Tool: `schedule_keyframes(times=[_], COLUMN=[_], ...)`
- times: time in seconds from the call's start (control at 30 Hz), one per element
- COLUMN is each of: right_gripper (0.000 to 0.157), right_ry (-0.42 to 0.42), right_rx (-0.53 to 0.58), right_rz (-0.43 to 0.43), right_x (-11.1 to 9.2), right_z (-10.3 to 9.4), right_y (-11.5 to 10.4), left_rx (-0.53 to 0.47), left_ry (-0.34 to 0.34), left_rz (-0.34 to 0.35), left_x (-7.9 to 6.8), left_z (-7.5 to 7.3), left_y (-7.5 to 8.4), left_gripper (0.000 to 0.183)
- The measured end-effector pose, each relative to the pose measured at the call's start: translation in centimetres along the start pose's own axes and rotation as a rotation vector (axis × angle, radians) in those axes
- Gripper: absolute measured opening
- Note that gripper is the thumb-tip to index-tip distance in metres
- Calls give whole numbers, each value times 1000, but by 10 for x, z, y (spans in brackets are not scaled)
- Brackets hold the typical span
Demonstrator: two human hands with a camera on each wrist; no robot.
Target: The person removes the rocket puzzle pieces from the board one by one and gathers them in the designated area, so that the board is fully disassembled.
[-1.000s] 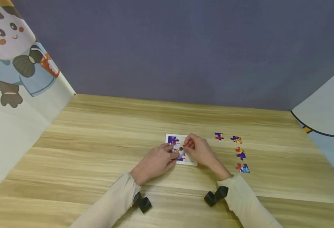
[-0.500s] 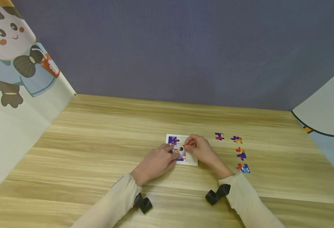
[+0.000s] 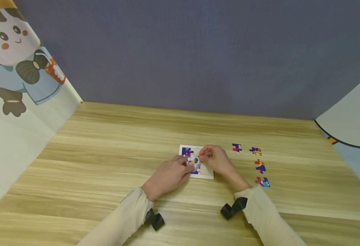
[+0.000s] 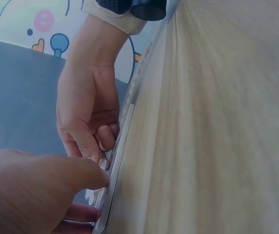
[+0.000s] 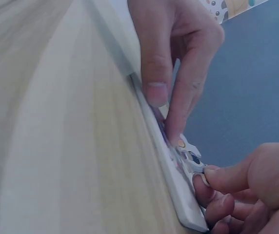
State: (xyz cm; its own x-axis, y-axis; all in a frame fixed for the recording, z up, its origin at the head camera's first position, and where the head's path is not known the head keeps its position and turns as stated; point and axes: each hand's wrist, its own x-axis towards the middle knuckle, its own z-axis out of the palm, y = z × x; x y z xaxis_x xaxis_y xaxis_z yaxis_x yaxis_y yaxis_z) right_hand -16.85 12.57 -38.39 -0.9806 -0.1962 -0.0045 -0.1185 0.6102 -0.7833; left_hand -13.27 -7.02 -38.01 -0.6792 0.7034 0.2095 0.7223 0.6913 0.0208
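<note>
A white-framed jigsaw tray (image 3: pixel 205 177) lies near the middle of the table, its left part filled with purple and red pieces. My right hand (image 3: pixel 217 162) reaches over it and pinches a mostly white puzzle piece (image 3: pixel 196 161) between thumb and index finger. In the right wrist view this puzzle piece (image 5: pixel 194 160) sits tilted, raised at the pinched side. My left hand (image 3: pixel 169 174) rests on the tray's left side, palm down. Its fingertips touch the pieces right beside the white one; the thumb is at the near rim.
Several loose puzzle pieces lie to the right of the tray: one purple and red piece (image 3: pixel 236 147), one yellow and purple (image 3: pixel 255 151), another below it (image 3: pixel 260 166), and a red and blue piece (image 3: pixel 263 181). A dark wall panel (image 3: pixel 198 61) bounds the back of the wooden table (image 3: pixel 121 130).
</note>
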Motion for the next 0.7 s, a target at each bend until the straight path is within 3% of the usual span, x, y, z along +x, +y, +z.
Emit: schedule_keyframes(times=[0.43, 0.7], right_gripper=[4, 6], right_ry=[-1, 16], right_rx=[26, 46], right_rz=[25, 36], right_x=[-1, -4], right_z=[-3, -13], right_y=[-1, 2], left_rx=[-7, -56], left_ry=[-1, -50], left_rz=[0, -26], left_x=[1, 0], left_z=[0, -2], left_y=[0, 0], left_gripper=[22, 31])
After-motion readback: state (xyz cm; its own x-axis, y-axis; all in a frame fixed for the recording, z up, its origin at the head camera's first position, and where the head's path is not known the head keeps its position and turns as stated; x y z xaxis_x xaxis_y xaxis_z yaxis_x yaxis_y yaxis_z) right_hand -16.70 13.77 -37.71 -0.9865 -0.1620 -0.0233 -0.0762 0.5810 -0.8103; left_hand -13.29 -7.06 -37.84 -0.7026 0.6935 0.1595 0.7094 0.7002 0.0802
